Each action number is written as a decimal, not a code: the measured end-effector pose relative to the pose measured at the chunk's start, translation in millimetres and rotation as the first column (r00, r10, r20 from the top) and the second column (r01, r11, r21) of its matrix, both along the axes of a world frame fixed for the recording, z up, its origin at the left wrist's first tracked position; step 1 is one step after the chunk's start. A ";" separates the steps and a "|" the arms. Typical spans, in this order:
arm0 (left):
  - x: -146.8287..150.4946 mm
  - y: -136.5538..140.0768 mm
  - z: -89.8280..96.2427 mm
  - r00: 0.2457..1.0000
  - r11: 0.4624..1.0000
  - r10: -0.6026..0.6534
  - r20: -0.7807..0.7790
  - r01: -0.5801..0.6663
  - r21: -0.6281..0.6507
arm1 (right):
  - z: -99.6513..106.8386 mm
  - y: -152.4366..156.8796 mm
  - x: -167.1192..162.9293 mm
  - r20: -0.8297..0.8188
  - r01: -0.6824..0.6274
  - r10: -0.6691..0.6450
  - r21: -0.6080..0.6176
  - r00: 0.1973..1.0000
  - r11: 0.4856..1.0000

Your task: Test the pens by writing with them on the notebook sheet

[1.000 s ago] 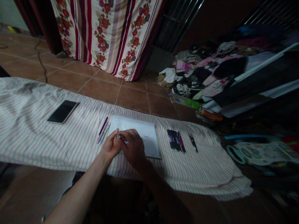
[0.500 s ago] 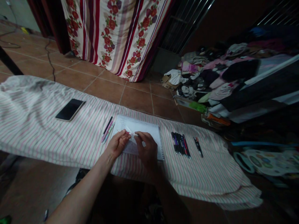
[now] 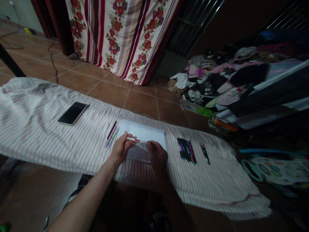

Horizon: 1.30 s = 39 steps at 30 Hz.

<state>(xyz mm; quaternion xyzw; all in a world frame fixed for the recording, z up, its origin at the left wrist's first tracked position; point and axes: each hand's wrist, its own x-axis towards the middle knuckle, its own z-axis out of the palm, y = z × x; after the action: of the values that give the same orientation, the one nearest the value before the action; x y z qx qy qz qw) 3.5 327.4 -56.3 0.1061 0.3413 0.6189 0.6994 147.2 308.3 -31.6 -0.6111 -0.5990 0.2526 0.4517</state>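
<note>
The right hand's (image 3: 159, 157) thumb and fingers pinch one end of a slim white-and-red pen (image 3: 143, 141), while the left hand's (image 3: 120, 149) fingers curl about its other end; whether it is one piece or parted under the fingertips cannot be told. Half a second ago the two sets of fingertips were close together with only a short stretch of pen showing; now the right hand has drawn off to the right, and a longer length lies bare between them, red near its middle. Just beneath the fingers is a spiral notebook (image 3: 151, 131), its coil beside the right hand. Near the left fingers, on their left, a black pen (image 3: 111, 129), a pink pen (image 3: 109, 139) and a pale green pen (image 3: 113, 135) lie together as before. Right of the right fingers rest a row of pens (image 3: 187, 151) and, beyond it, a lone pen (image 3: 205, 153), also unmoved. Farther left of the fingers lies a phone (image 3: 73, 113), on the same striped cloth (image 3: 212, 183). Well beyond the fingertips hangs a flowered curtain (image 3: 130, 38).
</note>
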 end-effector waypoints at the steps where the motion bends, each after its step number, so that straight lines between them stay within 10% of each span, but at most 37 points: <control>1: -0.5 0.3 -0.5 1.000 1.000 0.013 -0.008 -0.013 -0.009 | -2.1 0.8 2.5 -0.029 0.015 -0.015 -0.024 0.999 1.000; 9: -0.9 -0.5 -7.8 0.926 0.992 0.012 -0.378 0.035 0.118 | -3.9 -2.0 7.7 -0.169 0.120 -0.146 -0.156 0.975 0.980; 20: -5.0 -7.8 -17.8 0.219 0.835 0.277 -0.936 0.427 0.347 | 0.6 -1.1 23.2 -0.182 0.117 -0.145 -0.159 0.973 0.980; 31: -3.2 -10.5 -15.8 0.044 0.767 0.330 -0.943 0.570 0.295 | 1.8 7.7 26.6 -0.113 0.071 -0.091 -0.164 0.989 0.984; 39: 4.7 -14.9 -18.5 0.098 0.770 0.346 -0.933 0.539 0.342 | 9.2 3.7 -3.2 0.003 -0.086 0.087 -0.037 0.996 0.996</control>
<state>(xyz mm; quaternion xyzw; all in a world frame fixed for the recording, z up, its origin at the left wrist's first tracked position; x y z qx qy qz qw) 8.1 312.5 -74.8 0.7401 0.4806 0.4014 0.2454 144.0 311.9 -22.4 -0.5935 -0.6212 0.2816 0.4274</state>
